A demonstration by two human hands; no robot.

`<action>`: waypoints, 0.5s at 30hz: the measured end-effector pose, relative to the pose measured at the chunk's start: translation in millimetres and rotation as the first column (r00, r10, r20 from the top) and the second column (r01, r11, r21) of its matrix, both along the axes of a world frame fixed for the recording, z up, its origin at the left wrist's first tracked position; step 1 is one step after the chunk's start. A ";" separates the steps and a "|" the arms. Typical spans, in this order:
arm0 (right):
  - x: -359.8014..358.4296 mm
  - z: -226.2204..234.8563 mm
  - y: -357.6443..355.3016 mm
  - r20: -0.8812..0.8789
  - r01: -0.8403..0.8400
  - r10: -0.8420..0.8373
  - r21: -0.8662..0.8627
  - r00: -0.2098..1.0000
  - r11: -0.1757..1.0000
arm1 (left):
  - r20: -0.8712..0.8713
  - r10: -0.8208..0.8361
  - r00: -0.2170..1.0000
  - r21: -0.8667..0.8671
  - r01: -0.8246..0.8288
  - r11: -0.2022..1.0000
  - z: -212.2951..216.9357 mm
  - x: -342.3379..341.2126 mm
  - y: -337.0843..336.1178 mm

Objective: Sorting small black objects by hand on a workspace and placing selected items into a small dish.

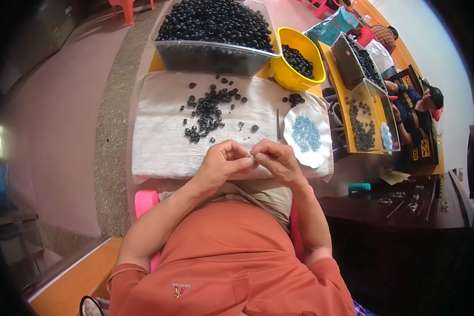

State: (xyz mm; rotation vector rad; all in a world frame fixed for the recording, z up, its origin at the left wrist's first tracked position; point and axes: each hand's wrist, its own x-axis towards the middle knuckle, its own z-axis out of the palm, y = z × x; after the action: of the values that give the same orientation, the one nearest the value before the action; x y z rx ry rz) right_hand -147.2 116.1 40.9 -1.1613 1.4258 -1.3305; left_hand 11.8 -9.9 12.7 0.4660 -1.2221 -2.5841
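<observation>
My left hand (226, 164) and my right hand (279, 162) meet fingertip to fingertip over the near edge of a white towel (158, 142). Both are closed in a pinch; whatever is between the fingers is too small to make out. Beyond them lies a loose pile of small black ring-like pieces (208, 113), with a few strays closer to my fingers. Just right of my hands sits a white wavy-rimmed plate (321, 152) bearing tiny pale-blue clear pieces (305, 133). Dark tweezers (278, 124) lie beside the plate's left rim.
A clear plastic bin (210, 57) heaped with black pieces stands at the far edge, beside a yellow basin (295, 79) holding more. At a table on the right, a person (418, 105) sits by other clear bins (382, 116). A dark table (384, 210) stands at right.
</observation>
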 end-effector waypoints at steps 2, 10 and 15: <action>-0.6 -0.3 1.3 -0.002 0.002 -0.002 0.006 1.000 1.000 | 0.002 -0.036 0.999 0.011 0.036 0.999 1.4 0.5 -0.6; -0.5 -2.4 2.0 -0.047 0.017 -0.014 0.069 0.999 0.997 | 0.038 -0.044 0.998 -0.028 0.045 0.999 2.4 0.5 -1.7; 2.2 -6.4 0.4 -0.079 0.035 -0.029 0.069 0.996 0.997 | 0.036 -0.039 0.999 -0.126 0.043 0.991 -7.9 -1.6 -2.5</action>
State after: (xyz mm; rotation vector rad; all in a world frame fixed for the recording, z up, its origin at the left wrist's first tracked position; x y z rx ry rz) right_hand -145.1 116.5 34.5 -1.1595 1.5406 -1.2592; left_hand 10.3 -12.4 4.8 0.4652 -1.4111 -2.5221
